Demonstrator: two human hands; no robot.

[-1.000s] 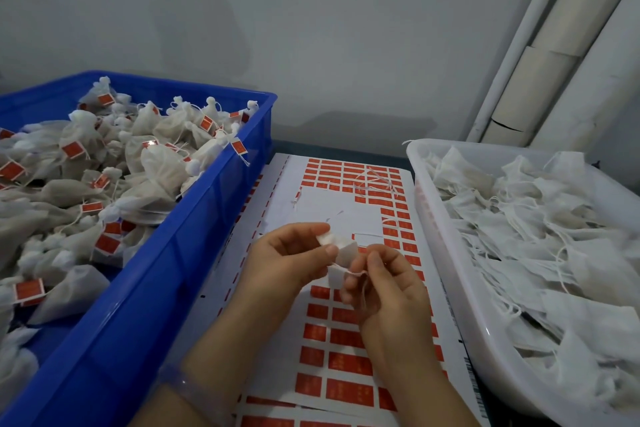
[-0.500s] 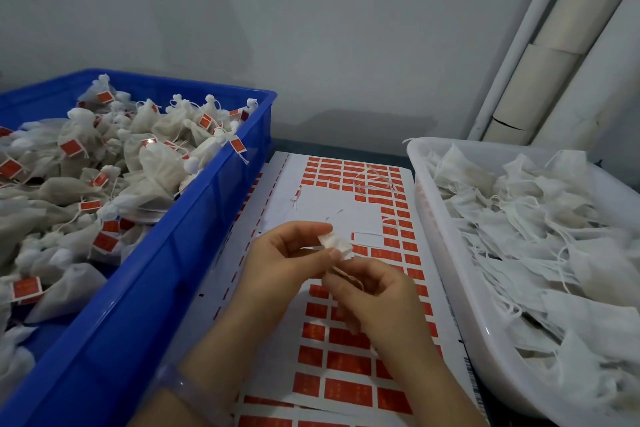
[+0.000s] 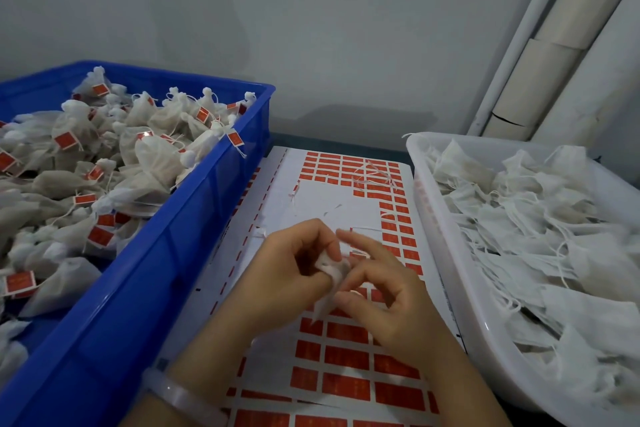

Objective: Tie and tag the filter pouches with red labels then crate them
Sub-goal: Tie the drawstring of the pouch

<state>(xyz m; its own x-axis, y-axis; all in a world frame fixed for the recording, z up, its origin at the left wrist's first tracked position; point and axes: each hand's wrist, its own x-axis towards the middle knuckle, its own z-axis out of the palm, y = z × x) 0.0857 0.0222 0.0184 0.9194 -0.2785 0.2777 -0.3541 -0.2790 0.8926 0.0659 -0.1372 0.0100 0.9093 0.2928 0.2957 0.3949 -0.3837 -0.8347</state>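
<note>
White pouch (image 3: 323, 307): L hand (image 3: 285, 272) grips, R hand (image 3: 393, 305) pinches.

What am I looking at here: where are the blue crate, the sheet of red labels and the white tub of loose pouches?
blue crate (image 3: 138, 288): head view, on its near side wall.
sheet of red labels (image 3: 325, 198): head view, on the bare peeled patch.
white tub (image 3: 446, 239): head view, on its left rim.

Dark tabletop (image 3: 346, 144) shows only as a thin strip behind the label sheet (image 3: 322, 198), which lies flat w/ a bare white patch among its red stickers. Blue crate (image 3: 166, 253) sits against sheet's left edge, white tray (image 3: 446, 253) against its right. Loose strings (image 3: 374, 173) lie on sheet's far end.
</note>
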